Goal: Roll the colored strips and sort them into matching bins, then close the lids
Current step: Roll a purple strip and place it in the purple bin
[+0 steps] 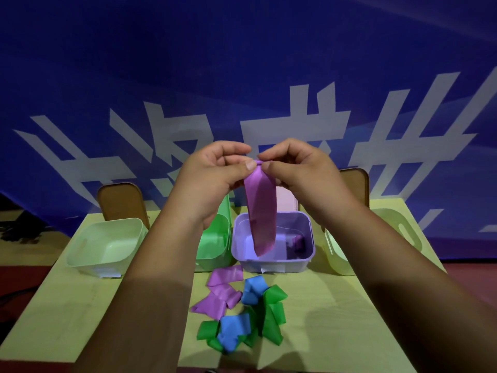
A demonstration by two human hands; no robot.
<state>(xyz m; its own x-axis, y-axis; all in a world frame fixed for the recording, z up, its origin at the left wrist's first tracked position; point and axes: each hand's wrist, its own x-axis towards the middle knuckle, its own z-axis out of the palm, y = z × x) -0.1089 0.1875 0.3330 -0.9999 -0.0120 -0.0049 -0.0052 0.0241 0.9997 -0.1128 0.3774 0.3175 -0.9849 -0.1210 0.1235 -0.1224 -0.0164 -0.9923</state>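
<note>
Free tabletop point(336, 305) R of strip pile point(236, 323)

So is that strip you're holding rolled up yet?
Not yet. The strip hangs flat; left hand and right hand pinch its top.

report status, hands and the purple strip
Left hand and right hand both pinch top of the purple strip. Strip hangs down before the purple bin, not yet rolled. Nothing blocking the bin.

Large white characters point(295, 122) on blue backdrop point(215, 49), partly cut off, none legible
</note>
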